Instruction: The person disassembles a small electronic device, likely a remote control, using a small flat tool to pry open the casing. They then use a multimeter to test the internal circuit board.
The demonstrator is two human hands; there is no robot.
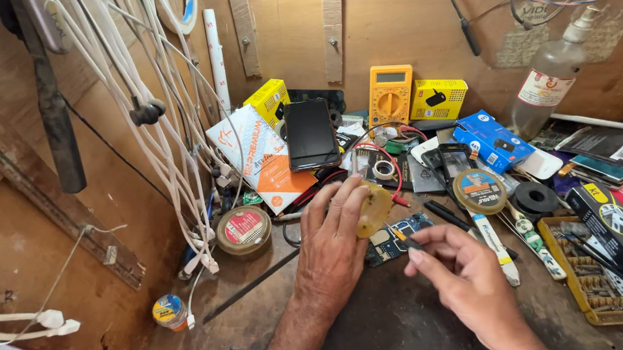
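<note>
Step in hand looks like fine work on the small blue circuit board (394, 239), which lies flat on the dark surface (395, 324), just ahead of both hands and partly hidden by them.

Left hand (333, 248) is palm down, wrist flat to the surface, fingers spread forward. Its grip is closed on a yellowish amber lump (373, 209), pinched between thumb and fingertips and held just above the board's near-left edge.

Right hand (461, 272) comes in from the lower right, fingers curled. Its grip is narrow, pinching a thin dark tool (404, 239) pen-style, tip pointing left and meeting the board beside the lump. Cannot tell whether the tip actually touches.

Judgement: the next move calls for a steady, small tip placement, with the left hand holding the lump still and the board not sliding.

Around them: a round tin (243, 229) to the left, a black phone (311, 133) propped behind, a yellow multimeter (390, 94) at the back, a blue box (492, 140), and a compartment tray (593, 274) to the right.
</note>
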